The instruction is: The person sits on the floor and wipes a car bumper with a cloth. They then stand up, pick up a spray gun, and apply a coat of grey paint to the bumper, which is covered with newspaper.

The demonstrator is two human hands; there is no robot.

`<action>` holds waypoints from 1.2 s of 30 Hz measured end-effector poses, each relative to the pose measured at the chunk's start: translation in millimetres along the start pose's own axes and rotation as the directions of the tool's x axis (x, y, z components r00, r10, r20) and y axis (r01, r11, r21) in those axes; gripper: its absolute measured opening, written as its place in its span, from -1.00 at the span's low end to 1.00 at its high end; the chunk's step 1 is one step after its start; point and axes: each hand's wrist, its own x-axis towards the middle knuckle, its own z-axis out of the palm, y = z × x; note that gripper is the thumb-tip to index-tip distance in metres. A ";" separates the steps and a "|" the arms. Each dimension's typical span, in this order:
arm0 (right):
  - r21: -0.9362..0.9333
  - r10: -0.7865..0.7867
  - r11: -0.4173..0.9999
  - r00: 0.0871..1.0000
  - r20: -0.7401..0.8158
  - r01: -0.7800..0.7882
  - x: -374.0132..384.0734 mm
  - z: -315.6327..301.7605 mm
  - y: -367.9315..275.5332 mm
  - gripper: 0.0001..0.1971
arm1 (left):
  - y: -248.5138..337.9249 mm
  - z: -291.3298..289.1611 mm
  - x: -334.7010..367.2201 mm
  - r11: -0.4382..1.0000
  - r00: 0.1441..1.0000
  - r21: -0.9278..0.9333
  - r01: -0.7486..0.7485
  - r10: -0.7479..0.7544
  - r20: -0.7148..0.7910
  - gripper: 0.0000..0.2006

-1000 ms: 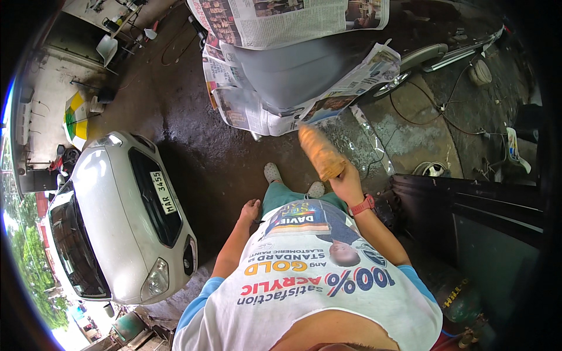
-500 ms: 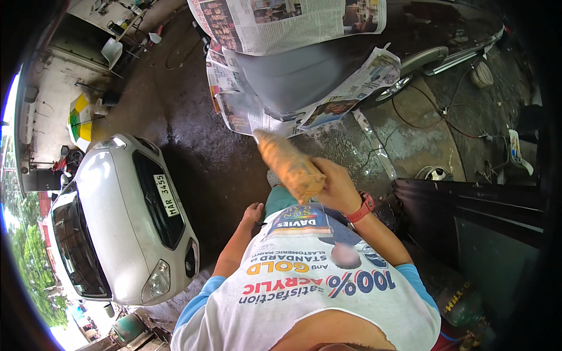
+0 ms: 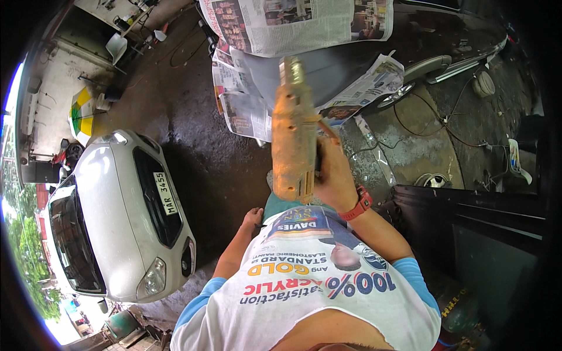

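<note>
An orange, paint-stained heat gun [image 3: 293, 140] with a metal nozzle is in my right hand [image 3: 335, 175], whose fingers are closed round its handle. The nozzle points away from me, toward a grey, primer-coloured car panel [image 3: 333, 73]; in this view it overlaps the panel, and I cannot tell the gap. Newspaper sheets [image 3: 304, 26] frame the panel above and below. My left hand [image 3: 253, 217] hangs low beside my green shorts, away from the heat gun; its fingers are mostly hidden.
A silver-white car [image 3: 120, 216] stands close on my left. The papered dark car [image 3: 439, 35] fills the far right. Hoses and cables [image 3: 418, 133] cross the wet concrete floor at right. A dark panel [image 3: 468, 205] is beside my right arm. A white chair [image 3: 117, 48] stands far left.
My right hand has swung the heat gun from pointing up-left to pointing straight ahead, its nozzle now over the grey panel in view. My left hand stays low at my side.
</note>
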 end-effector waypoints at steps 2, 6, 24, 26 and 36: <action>-0.098 -0.123 0.987 0.992 0.035 0.126 -6.0 5.8 14.2 -0.51 | -1.5 0.2 0.6 1.000 1.000 0.012 -0.005 0.005 0.008 -0.42; -0.093 0.011 0.996 0.976 0.219 0.010 -22.1 10.3 26.2 -0.56 | -6.3 -1.7 7.8 1.000 1.000 0.008 -0.019 0.019 0.008 -0.43; -0.141 0.164 0.978 0.984 0.072 -0.152 -62.3 -13.8 75.9 -0.46 | 192.3 -77.1 25.6 0.804 0.729 -0.088 -0.588 0.480 -0.487 -0.49; -0.214 0.201 0.964 0.961 0.191 -0.159 -72.7 -13.9 80.2 -0.47 | 260.6 -100.6 10.3 0.731 0.660 -0.116 -0.672 0.521 -0.542 -0.50; -0.054 0.185 0.981 0.982 -0.044 -0.187 -69.0 -33.8 45.0 -0.36 | 412.8 -96.4 -3.5 0.351 0.362 -0.155 -0.923 0.661 -0.657 -0.22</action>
